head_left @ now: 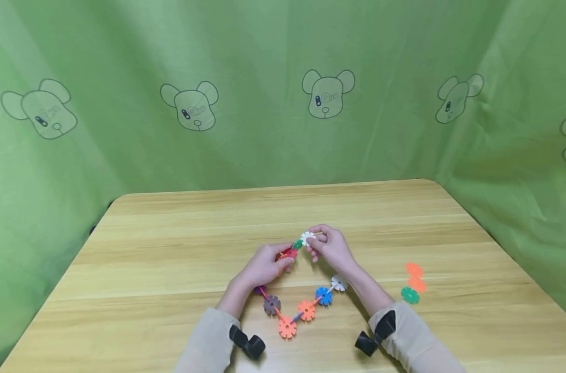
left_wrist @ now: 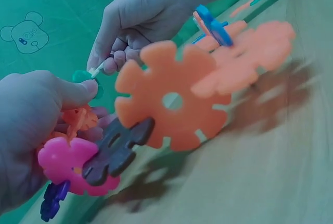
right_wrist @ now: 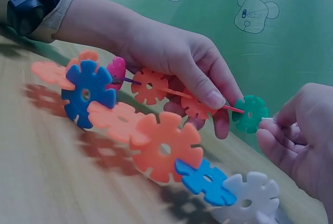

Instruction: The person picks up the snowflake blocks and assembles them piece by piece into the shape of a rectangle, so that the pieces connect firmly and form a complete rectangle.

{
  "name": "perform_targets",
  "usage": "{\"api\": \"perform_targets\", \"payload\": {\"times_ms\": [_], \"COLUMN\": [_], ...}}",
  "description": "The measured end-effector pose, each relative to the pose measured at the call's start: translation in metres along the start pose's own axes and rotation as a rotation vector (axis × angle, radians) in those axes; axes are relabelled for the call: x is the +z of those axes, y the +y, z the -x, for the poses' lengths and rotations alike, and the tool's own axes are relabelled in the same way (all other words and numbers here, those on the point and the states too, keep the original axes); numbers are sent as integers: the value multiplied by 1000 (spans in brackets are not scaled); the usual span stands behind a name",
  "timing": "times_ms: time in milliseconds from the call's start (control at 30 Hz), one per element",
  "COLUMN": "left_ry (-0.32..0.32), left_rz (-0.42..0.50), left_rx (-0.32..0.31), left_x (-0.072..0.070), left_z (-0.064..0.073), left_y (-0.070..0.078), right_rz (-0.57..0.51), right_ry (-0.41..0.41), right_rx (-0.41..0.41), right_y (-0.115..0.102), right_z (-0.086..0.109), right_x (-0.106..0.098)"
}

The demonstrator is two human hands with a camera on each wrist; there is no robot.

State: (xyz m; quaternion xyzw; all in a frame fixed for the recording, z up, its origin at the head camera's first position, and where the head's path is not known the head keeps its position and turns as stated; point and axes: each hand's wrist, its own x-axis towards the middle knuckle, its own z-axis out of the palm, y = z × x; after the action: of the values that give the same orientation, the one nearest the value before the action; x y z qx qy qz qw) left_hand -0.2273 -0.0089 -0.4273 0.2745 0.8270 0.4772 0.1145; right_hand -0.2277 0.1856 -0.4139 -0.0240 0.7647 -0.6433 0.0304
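Note:
A chain of notched plastic snowflake discs in several colours, slotted together, runs from hand to hand and loops across the table. My left hand (head_left: pixel 263 263) grips the chain by an orange disc (right_wrist: pixel 199 108), close to its far end. Beyond those fingers a green disc (right_wrist: pixel 250 113) sticks out. A white disc (head_left: pixel 307 238) touches its edge, pinched between thumb and fingers of my right hand (head_left: pixel 333 249). Whether the white disc sits fully in the slot cannot be seen. The chain's other end, a white disc (right_wrist: pixel 248 199), lies beside my right forearm.
To the right of my right arm lie two loose orange discs (head_left: pixel 417 285) and a loose green disc (head_left: pixel 410 295). The wooden table (head_left: pixel 171 223) meets a green curtain (head_left: pixel 255 155) with bear-head drawings behind it. Both wrists carry black strapped-on devices (head_left: pixel 254 347).

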Motion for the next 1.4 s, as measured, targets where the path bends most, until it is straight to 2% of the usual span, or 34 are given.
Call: {"api": "perform_targets", "payload": {"times_ms": [433,600,833,1200,1400], "left_ry": [10,4,45,62,48], "left_rz": [-104,-98,-105,222,240], "left_rx": [25,-3,-22,-118,-133], "left_x": [2,1,1,0,-4], "left_z": [-2,-2,-3,-3,-1], "left_y": [-4,-1,0,-3,-1], "right_rz": [-31,-20,18,-38,-60], "right_ry": [6,-8,-39,-74,-80], "right_rx": [6,11,17,45,31], "right_y": [4,4,3,4,4], "right_z": [1,-1,-1,-1,-2], "right_x": [6,3,1,11,15]}}
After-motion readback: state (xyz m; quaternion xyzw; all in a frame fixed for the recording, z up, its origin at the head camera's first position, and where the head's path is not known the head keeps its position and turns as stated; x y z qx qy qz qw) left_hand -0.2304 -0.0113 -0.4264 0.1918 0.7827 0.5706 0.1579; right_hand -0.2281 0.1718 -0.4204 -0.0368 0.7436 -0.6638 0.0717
